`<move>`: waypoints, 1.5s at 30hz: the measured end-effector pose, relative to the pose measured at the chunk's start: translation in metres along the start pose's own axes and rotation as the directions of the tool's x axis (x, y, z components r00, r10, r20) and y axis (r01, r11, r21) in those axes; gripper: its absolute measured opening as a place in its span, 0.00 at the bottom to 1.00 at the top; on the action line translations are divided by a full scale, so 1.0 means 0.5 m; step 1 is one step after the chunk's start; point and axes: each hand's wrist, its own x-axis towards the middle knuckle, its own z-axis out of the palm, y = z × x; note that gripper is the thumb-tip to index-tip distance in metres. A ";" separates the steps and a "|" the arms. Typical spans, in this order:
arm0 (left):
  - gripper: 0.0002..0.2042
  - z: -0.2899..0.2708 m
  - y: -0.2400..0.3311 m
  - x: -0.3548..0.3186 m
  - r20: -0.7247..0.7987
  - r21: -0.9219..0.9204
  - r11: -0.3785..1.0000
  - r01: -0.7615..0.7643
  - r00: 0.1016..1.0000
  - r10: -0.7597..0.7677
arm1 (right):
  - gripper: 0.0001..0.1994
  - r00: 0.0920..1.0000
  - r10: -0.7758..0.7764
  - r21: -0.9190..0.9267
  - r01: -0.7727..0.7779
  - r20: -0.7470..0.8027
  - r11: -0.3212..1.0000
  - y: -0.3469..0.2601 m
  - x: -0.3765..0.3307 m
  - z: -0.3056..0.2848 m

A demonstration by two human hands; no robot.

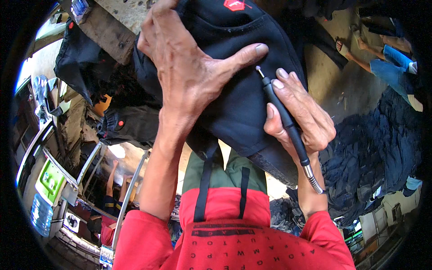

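Fingers of the left hand (189, 67) lie spread flat on the black cloth (234, 108); the right hand (299, 114) grips a thin tool (283, 119), tip at the cloth.

Black garment (234, 99) with red patch (235, 5); black tool (283, 117); red shirt (225, 238).

Small red label (237, 5) atop black garment (234, 90)

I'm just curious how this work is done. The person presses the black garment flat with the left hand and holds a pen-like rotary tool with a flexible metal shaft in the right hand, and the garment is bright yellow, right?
Not quite: the garment is black, not yellow, as the head view shows. The rest holds: the left hand presses it flat, and the right hand holds the pen-like rotary tool with its flexible metal shaft.
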 end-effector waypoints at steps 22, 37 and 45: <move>0.55 0.004 0.019 0.000 0.007 0.000 0.997 0.082 0.997 -0.082 | 0.15 0.995 0.072 -0.002 -0.072 0.068 0.997 -0.009 -0.052 -0.034; 0.54 0.005 -0.002 0.000 0.037 0.078 0.997 0.022 0.999 -0.025 | 0.15 1.000 -0.018 -0.011 0.018 -0.015 1.000 0.013 -0.003 0.002; 0.54 0.001 0.002 0.004 0.063 0.056 0.998 0.040 0.997 -0.044 | 0.16 0.998 0.008 -0.069 -0.012 -0.062 0.998 0.011 -0.008 0.003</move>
